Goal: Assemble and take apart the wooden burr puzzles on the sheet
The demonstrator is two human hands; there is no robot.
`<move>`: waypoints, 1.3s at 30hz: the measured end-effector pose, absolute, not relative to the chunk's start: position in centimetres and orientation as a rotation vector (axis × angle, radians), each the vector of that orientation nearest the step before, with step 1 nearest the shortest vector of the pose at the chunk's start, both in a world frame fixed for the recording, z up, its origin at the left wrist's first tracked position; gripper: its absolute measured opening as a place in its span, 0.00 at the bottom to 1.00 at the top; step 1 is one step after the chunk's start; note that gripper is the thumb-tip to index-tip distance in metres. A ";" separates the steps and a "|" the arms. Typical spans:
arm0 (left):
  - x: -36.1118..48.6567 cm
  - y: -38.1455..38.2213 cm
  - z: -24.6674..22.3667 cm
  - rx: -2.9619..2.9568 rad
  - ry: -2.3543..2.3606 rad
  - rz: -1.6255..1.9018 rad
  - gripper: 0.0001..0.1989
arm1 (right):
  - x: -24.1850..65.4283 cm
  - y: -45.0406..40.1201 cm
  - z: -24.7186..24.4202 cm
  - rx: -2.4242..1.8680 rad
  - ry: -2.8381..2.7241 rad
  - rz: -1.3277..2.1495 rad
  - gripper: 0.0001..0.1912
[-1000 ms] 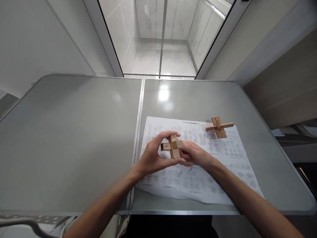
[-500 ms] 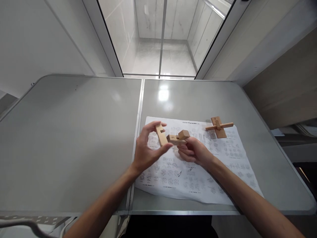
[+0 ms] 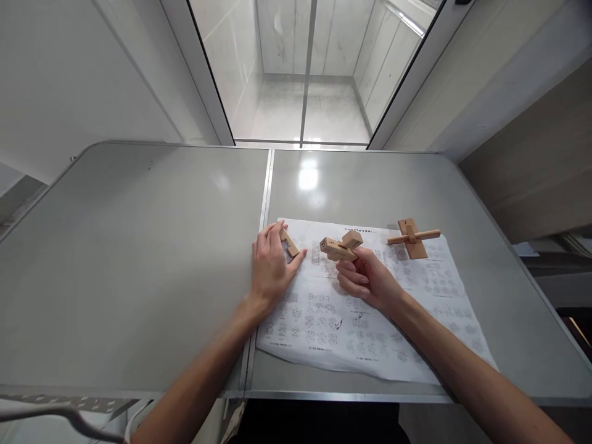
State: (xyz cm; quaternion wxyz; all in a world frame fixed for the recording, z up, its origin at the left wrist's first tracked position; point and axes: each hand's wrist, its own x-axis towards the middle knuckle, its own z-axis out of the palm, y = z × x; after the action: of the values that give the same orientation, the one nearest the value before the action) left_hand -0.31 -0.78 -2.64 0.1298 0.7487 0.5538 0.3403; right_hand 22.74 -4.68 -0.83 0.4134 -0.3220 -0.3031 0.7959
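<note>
A person's right hand [image 3: 370,280] pinched a cluster of joined tan wooden blocks [image 3: 340,248] above a white printed paper sheet [image 3: 319,361], slightly higher than half a second earlier. The left hand [image 3: 272,265], which had held a pale notched wooden block [image 3: 291,246] beside the cluster, had drawn away to the sheet's upper-left edge, thumb and fingers curved around the block; whether it gripped the piece could not be told. Those fingers partly hid the block, while the right forearm [image 3: 439,333] crossed the sheet, covering some print. Farther off, a brown wooden slab crossed by a round rod [image 3: 413,238] lay at the sheet's upper-right corner, unmoved. The glossy grey table [image 3: 161,265], split by a metal strip [image 3: 267,185], reached toward a framed glass door [image 3: 282,105] with pale tiling beyond.
</note>
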 end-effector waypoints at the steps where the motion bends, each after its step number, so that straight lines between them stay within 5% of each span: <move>1: -0.3 -0.8 -2.6 2.186 1.610 0.978 0.36 | 22.7 -4.7 -0.8 -0.808 -0.762 2.002 0.27; 7: -0.1 -0.9 -2.4 2.256 1.543 1.033 0.36 | 22.5 -4.7 -0.7 -0.818 -0.811 1.996 0.27; 15: 0.5 -1.9 -0.7 2.273 1.124 1.379 0.18 | 22.0 -5.3 -0.1 -0.943 -0.942 1.931 0.27; 20: 0.5 -2.3 -0.4 2.313 0.821 1.317 0.19 | 21.4 -5.8 0.1 -1.001 -1.161 1.850 0.30; 29: 1.3 -2.9 -0.5 2.222 0.715 1.229 0.02 | 21.0 -6.3 -0.1 -1.022 -1.308 1.742 0.28; 39: 1.5 -3.0 0.0 2.064 0.785 1.173 0.05 | 20.9 -6.5 -0.7 -1.064 -1.324 1.647 0.26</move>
State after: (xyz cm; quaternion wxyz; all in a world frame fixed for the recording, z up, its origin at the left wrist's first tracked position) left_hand 1.46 -3.02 0.02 0.3150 0.7835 0.2980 0.4451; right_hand 20.90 -6.51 -0.71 0.3782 -0.4162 -0.5181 0.6444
